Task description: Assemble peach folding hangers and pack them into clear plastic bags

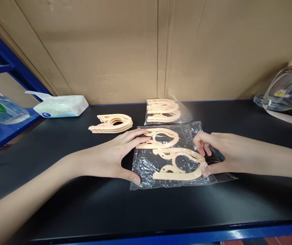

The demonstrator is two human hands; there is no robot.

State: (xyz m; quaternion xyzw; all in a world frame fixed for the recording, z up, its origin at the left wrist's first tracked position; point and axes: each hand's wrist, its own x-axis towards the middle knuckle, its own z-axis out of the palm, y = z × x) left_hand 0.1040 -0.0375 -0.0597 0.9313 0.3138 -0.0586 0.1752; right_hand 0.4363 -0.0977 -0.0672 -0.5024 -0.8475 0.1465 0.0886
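Observation:
In front of me a clear plastic bag (146,166) lies flat on the black tabletop, with two cream folding clothes hangers (184,177) (172,136) inside it, one nearer and one farther. My left hand (112,154) rests on the bag's left edge, fingers spread and thumb stretched out toward the near corner. At the right end of the bag, my right hand (216,151) has its fingers curled and the thumb apart from them. That thumb touches the plastic at the end of the near hanger; its tip is partly hidden.
Behind the bag lies another bag of similar hangers (162,110). A loose stack of hangers (112,124) is to its left. A tissue pack (62,105) stands back left, a clear bottle (286,88) with a strap back right. Cardboard (110,51) walls the back.

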